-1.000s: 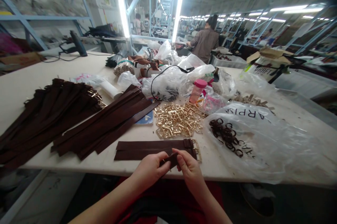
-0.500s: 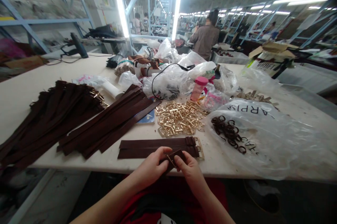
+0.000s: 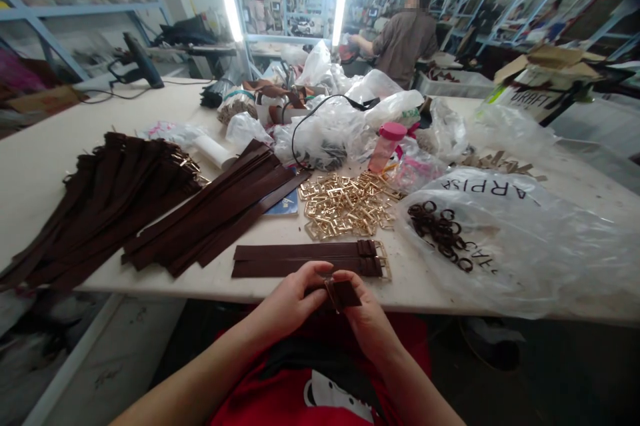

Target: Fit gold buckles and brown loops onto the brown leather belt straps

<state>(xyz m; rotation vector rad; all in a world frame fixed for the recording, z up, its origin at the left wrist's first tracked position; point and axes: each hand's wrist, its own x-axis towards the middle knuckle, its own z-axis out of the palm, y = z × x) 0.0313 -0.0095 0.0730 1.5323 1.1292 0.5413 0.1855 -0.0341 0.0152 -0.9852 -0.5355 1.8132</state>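
Close to my body, at the table's front edge, a brown leather strap (image 3: 347, 294) is held between both hands. A thin gold line, apparently part of a buckle, shows at its left side. My left hand (image 3: 300, 296) pinches it there with thumb and forefinger. My right hand (image 3: 367, 316) is closed round the folded end, its fingers behind the leather. The rest of this strap is hidden. Just beyond my hands two finished-looking straps (image 3: 300, 261) with gold buckles (image 3: 384, 261) lie side by side. Behind them is a heap of loose gold buckles (image 3: 350, 205).
Brown straps lie in a fanned pile (image 3: 107, 203) and a second stack (image 3: 215, 213) at left. A clear plastic bag (image 3: 530, 246) with dark rings (image 3: 443, 233) covers the right side. Plastic bags and a pink-lidded bottle (image 3: 387, 146) stand behind. A person (image 3: 407, 39) is farther back.
The strap in my hands has turned, so its flat brown end now faces me. My right fingers have moved behind it. The view has tipped down slightly, and the person behind has an arm stretched left.
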